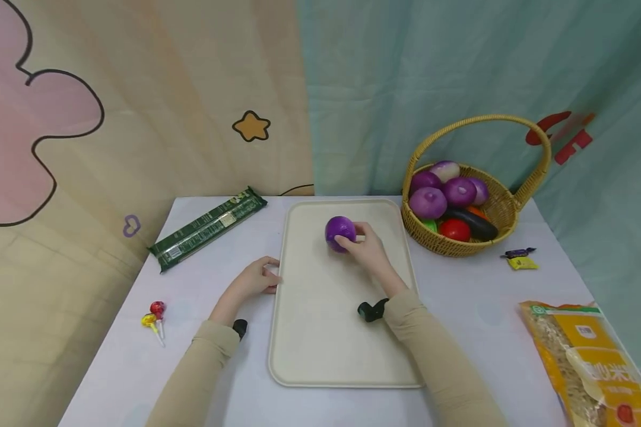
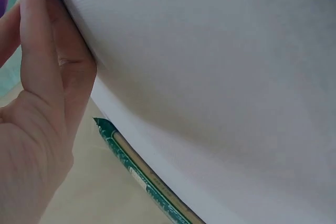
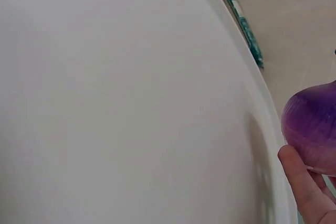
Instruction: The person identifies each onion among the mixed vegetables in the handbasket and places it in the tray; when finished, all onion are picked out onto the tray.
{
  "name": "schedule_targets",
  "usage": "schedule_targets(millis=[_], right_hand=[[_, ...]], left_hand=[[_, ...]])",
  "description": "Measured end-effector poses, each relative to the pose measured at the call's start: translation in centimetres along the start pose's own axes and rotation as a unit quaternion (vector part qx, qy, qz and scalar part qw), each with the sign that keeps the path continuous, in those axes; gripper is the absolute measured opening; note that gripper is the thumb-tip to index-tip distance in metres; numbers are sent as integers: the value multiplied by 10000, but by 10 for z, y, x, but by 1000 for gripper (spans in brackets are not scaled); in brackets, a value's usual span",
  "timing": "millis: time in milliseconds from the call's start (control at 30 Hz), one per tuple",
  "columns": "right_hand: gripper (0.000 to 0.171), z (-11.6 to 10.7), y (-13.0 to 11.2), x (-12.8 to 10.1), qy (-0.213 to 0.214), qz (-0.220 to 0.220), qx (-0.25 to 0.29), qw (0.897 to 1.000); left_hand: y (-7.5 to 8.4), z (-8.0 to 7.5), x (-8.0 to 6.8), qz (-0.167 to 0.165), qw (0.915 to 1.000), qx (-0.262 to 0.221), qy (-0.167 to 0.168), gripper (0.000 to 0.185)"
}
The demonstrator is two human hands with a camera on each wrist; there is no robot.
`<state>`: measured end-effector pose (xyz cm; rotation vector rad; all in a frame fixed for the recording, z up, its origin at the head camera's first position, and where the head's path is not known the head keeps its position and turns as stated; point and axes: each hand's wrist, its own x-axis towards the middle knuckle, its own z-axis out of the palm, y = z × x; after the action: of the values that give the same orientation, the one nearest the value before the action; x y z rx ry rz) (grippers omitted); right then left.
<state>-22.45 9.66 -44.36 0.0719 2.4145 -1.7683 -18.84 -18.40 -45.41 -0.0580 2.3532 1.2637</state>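
- Right hand point(image 1: 371, 248): fingers curled round a round purple toy onion point(image 1: 340, 232), which sat on the far part of a cream rectangular plastic tray point(image 1: 320, 344); in the right wrist view the fingertips point(image 3: 302, 182) pressed against the onion's side.
- Left hand point(image 1: 256, 279): rested at the tray's left rim, fingers lying against its edge. The left wrist view showed the fingers point(image 2: 37, 51) straight along the rim, not wrapped round anything.
- Woven wicker basket with a hoop handle point(image 1: 499, 204): stood just right of the tray, holding more purple onions, a dark aubergine and red and green pieces.
- Step in hand, as I judged it: the onion was being set on, or lifted off, the tray while the other hand steadied it; which of the two I could not tell.
- Next move, by my reckoning: calls for a firm hold on the smooth round onion so it does not roll, with the tray kept from sliding.
- Long dark green foil packet point(image 1: 208, 228): lay on the white table point(image 1: 139, 385) left of the tray; its end also showed in both wrist views.
- Head view only: two lollipops point(image 1: 155, 317), wrapped sweets point(image 1: 520, 258), an orange-and-clear noodle bag point(image 1: 587, 362).
- Wrist views only: the finger contact, close up.
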Motion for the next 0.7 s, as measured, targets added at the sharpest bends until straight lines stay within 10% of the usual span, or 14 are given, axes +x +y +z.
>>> schedule_targets(millis=[200,700], right_hand=[[66,37,5,16,-225,632,644,9957],[64,47,8,27,-173,549,49,9983]], left_hand=[[-1,2,0,-252,9990,-372,39,34],[0,6,-4,-71,9996,-239,126,37]])
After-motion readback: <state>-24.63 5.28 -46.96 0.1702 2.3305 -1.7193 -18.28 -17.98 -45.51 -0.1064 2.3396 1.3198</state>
